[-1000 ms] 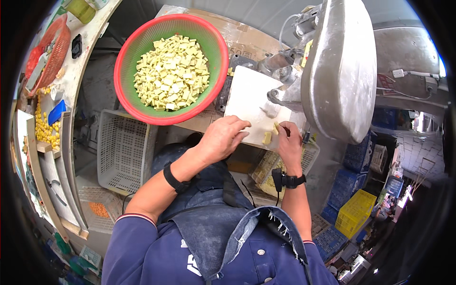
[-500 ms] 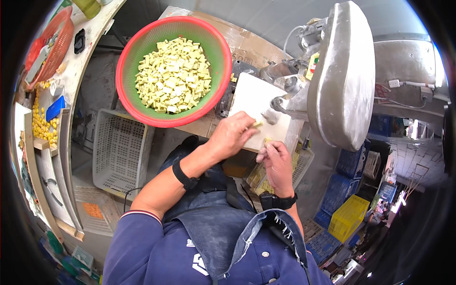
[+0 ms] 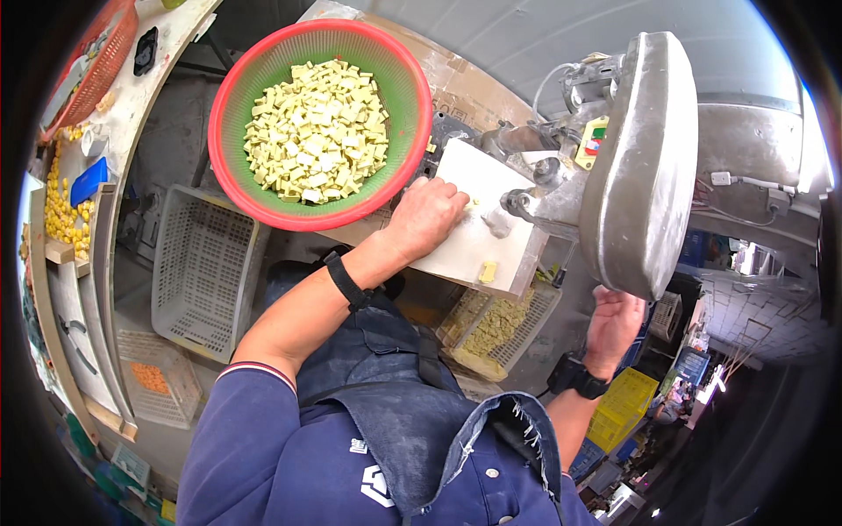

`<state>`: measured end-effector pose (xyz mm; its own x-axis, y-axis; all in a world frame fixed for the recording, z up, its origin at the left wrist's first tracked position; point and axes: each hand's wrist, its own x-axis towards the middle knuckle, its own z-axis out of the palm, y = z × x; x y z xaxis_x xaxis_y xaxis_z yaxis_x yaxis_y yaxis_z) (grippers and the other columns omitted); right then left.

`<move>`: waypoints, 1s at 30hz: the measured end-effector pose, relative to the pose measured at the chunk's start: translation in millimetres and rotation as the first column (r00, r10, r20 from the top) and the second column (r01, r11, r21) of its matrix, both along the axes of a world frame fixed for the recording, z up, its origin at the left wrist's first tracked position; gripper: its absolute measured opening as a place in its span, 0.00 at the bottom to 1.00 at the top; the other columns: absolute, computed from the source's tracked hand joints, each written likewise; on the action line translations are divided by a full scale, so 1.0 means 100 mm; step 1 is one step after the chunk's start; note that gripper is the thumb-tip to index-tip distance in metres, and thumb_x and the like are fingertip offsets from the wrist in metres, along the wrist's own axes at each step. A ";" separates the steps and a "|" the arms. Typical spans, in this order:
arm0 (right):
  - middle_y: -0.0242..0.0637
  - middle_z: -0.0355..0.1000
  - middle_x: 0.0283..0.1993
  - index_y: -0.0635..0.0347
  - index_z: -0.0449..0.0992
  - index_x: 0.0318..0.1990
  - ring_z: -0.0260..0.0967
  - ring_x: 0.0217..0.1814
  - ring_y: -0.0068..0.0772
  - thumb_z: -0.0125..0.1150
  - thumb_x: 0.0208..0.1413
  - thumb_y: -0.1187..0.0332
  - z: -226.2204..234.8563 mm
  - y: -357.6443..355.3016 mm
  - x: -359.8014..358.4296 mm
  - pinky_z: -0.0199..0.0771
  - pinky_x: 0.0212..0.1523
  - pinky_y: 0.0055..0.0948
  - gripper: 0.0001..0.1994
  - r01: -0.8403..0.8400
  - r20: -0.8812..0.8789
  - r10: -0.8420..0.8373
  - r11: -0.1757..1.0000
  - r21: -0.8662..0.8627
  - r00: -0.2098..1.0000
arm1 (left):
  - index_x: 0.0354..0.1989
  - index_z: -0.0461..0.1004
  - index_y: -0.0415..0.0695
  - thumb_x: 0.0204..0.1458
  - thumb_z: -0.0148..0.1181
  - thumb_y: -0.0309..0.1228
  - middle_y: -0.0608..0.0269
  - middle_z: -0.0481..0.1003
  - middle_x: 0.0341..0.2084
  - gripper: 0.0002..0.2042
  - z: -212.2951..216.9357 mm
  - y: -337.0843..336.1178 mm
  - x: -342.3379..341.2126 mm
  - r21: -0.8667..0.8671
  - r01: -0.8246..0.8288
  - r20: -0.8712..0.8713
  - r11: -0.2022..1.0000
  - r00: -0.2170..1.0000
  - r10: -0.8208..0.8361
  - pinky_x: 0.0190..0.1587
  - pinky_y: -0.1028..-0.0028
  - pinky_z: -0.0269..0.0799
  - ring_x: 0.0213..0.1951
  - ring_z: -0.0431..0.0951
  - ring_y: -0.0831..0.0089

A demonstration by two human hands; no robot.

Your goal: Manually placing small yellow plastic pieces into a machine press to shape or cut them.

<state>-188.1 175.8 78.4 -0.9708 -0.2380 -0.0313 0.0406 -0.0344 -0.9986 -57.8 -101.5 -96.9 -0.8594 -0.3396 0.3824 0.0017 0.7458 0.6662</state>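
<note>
My left hand (image 3: 427, 218) rests on the white board (image 3: 456, 175) with its fingers curled in, and what they hold, if anything, is hidden. Just past its fingertips lies a small yellow piece (image 3: 474, 202). Another yellow block (image 3: 488, 272) sits alone near the board's front edge. My right hand (image 3: 613, 326) is raised at the near end of the long grey metal cover (image 3: 638, 167) of a bench machine, fingers loosely extended, the tips partly behind it. A red-rimmed green basket (image 3: 230, 167) holds a heap of small yellow blocks (image 3: 316, 131).
Below the board, a crate (image 3: 532, 326) contains yellow-green crumbs. An upright grey crate (image 3: 203, 272) stands on the left, beside a workbench (image 3: 167, 66) with a phone, a blue tool and yellow pieces. Yellow (image 3: 621, 408) and blue crates stand on the right.
My right hand has left the board's front edge for the machine cover's near end, leaving a yellow block on the board. My left hand has shifted slightly left and up, fingers curling in.
</note>
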 end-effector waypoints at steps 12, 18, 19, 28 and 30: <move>0.44 0.70 0.60 0.67 0.63 0.64 0.70 0.60 0.36 0.55 0.66 0.64 0.07 0.01 -0.68 0.68 0.63 0.36 0.23 -0.228 -0.255 0.236 0.972 0.061 0.938 | 0.31 0.81 0.47 0.49 0.63 0.31 0.65 0.74 0.24 0.04 -0.04 0.07 -0.31 -0.076 -0.011 -0.018 0.997 1.000 0.009 0.41 0.64 0.62 0.35 0.74 0.66; 0.44 0.66 0.67 0.63 0.63 0.68 0.67 0.65 0.41 0.51 0.68 0.53 -0.03 0.20 -0.95 0.67 0.66 0.41 0.28 -0.060 -0.081 0.060 0.998 0.010 0.995 | 0.31 0.82 0.48 0.51 0.59 0.32 0.66 0.75 0.24 0.06 -0.06 0.06 -0.33 -0.102 -0.028 0.000 0.994 1.000 0.028 0.41 0.64 0.62 0.36 0.74 0.67; 0.44 0.66 0.67 0.63 0.63 0.68 0.67 0.65 0.41 0.51 0.68 0.53 -0.04 0.17 -0.99 0.67 0.67 0.42 0.28 -0.077 -0.077 0.077 0.997 0.004 0.994 | 0.31 0.82 0.48 0.51 0.59 0.32 0.66 0.75 0.24 0.06 -0.07 0.06 -0.33 -0.099 -0.033 0.002 0.995 0.999 0.033 0.41 0.64 0.62 0.36 0.74 0.67; 0.44 0.66 0.67 0.63 0.63 0.68 0.67 0.66 0.42 0.52 0.67 0.54 -0.04 0.01 -0.93 0.66 0.67 0.42 0.28 -0.212 -0.060 0.209 0.976 -0.050 0.976 | 0.27 0.78 0.45 0.50 0.56 0.29 0.62 0.76 0.27 0.05 0.02 0.05 -0.39 -0.105 0.067 0.084 0.992 0.995 -0.059 0.44 0.63 0.66 0.38 0.75 0.64; 0.44 0.67 0.67 0.63 0.63 0.68 0.67 0.66 0.42 0.52 0.67 0.55 -0.05 -0.03 -0.84 0.66 0.67 0.43 0.28 -0.235 -0.060 0.231 0.970 -0.063 0.971 | 0.27 0.79 0.44 0.50 0.56 0.28 0.61 0.76 0.28 0.06 0.02 0.06 -0.41 -0.106 0.061 0.101 0.992 0.994 -0.051 0.44 0.63 0.67 0.39 0.76 0.63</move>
